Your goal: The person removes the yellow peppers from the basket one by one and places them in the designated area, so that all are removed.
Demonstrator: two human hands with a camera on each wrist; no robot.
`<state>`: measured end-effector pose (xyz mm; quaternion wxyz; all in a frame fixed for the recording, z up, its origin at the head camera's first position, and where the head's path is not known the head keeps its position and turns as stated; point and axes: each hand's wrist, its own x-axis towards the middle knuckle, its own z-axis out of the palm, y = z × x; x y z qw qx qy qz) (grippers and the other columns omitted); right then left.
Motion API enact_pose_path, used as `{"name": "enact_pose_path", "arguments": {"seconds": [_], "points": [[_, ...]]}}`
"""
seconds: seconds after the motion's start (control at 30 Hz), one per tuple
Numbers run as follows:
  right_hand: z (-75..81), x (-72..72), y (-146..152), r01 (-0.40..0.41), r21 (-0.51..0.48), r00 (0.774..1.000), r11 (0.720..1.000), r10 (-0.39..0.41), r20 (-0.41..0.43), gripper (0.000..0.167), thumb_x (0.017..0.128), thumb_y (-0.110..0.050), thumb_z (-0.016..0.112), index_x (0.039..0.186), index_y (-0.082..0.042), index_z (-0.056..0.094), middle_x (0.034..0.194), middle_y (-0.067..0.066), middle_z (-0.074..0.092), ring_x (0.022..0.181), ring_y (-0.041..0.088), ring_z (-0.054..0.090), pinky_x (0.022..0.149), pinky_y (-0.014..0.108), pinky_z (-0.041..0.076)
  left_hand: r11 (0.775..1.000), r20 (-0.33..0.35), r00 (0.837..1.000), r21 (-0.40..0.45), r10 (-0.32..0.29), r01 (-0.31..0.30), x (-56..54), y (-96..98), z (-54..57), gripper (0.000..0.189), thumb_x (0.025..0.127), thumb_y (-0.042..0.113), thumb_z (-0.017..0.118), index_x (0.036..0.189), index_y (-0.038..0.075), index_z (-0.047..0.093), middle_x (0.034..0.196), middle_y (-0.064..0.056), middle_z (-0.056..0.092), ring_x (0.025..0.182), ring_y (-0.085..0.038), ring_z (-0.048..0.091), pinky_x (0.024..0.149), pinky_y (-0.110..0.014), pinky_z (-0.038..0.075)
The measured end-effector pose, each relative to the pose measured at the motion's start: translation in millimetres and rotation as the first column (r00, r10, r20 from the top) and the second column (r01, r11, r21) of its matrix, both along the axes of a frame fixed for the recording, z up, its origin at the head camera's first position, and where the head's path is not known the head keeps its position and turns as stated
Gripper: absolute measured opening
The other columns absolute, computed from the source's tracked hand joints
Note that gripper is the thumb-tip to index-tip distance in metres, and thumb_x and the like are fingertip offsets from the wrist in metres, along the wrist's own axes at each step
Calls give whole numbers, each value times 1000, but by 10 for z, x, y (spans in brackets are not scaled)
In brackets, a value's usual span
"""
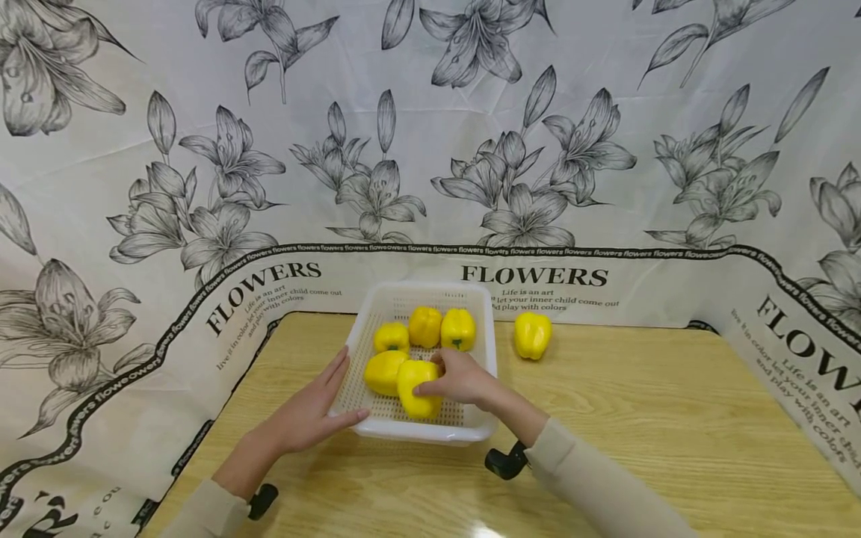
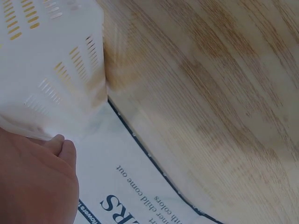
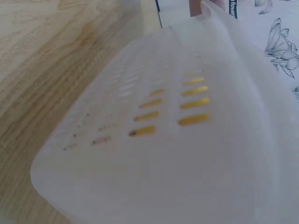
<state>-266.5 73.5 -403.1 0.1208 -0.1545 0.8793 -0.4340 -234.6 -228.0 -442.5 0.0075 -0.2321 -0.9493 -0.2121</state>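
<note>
A white perforated plastic basket (image 1: 489,359) stands on the table with several yellow bell peppers inside. My right hand (image 1: 464,377) reaches over its right side and holds the front yellow bell pepper (image 1: 417,400), thumb on top and fingers partly hidden behind it. Beside that one lies another yellow bell pepper (image 1: 383,373); others sit farther back. My left hand (image 1: 312,407) rests against the basket's front left corner, fingers along the left side, thumb at the front rim. In the right wrist view the basket wall (image 3: 187,168) hides the right hand.
One yellow bell pepper (image 1: 533,335) sits on the wooden table (image 1: 639,418), right of the basket near the back edge. A flower-printed cloth (image 1: 403,187) hangs behind and along both sides. Dark wrist straps (image 1: 506,462) show at both sleeves.
</note>
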Motion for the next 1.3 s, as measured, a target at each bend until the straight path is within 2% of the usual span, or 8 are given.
{"name": "enact_pose_path", "arguments": {"seconds": [0.07,0.17,0.37,0.5,0.73,0.97,1.17,1.3], "points": [[38,-13,40,-17,-11,999,1000,16,-32,51,80,-28,89,115,1,67,102,9,65,92,22,59,78,36,54,1000,1,1000,0,-1,1,1,0,6,107,94,74,51,165,8,5,172,-4,-4,153,-36,23,121,-53,28],[91,-17,100,-20,-45,999,999,18,-48,46,80,-27,88,114,-3,71,99,4,67,90,19,60,78,34,53,1000,2,1000,2,-4,4,4,0,15,107,94,73,51,165,8,5,172,-4,-4,153,-36,23,121,-54,28],[191,-22,233,9,-85,998,996,-13,-58,61,79,-29,88,129,-2,66,116,8,68,106,24,62,90,39,55,1000,9,1000,6,-6,6,8,-3,22,106,94,73,51,165,8,6,172,-5,-3,153,-36,22,121,-54,28],[264,-15,341,21,-98,999,995,-25,-36,72,81,-29,87,141,0,59,134,16,61,116,34,61,94,44,57,1000,5,1000,-1,1,-1,-5,-4,18,107,94,74,51,165,8,5,172,-3,-5,153,-35,23,121,-53,28],[352,14,528,19,-143,1000,990,-19,2,76,85,-26,84,146,3,50,148,23,47,119,40,60,87,42,60,1000,7,1000,-5,-1,1,-12,-6,18,108,94,75,51,165,9,4,172,-2,-4,153,-35,23,121,-53,29],[404,38,759,25,-123,996,992,-35,-78,74,85,-28,84,144,1,51,146,21,52,117,36,64,91,44,59,1000,8,1000,1,-12,12,0,-1,4,108,94,75,51,165,8,6,173,-5,-2,153,-35,23,121,-53,28],[448,38,972,15,-150,994,989,-31,-106,66,87,-26,83,140,1,55,136,21,59,112,36,65,88,41,60,1000,4,1000,-12,-9,9,-2,-2,16,107,94,75,50,165,8,7,173,-5,-2,154,-34,22,121,-52,28],[473,37,1103,9,-142,994,990,-24,-110,66,88,-25,82,142,1,55,136,22,59,110,35,66,88,40,60,1000,-1,1000,-15,-12,12,0,-5,20,106,94,74,50,165,7,7,173,-5,-2,154,-34,21,121,-52,28]]}}
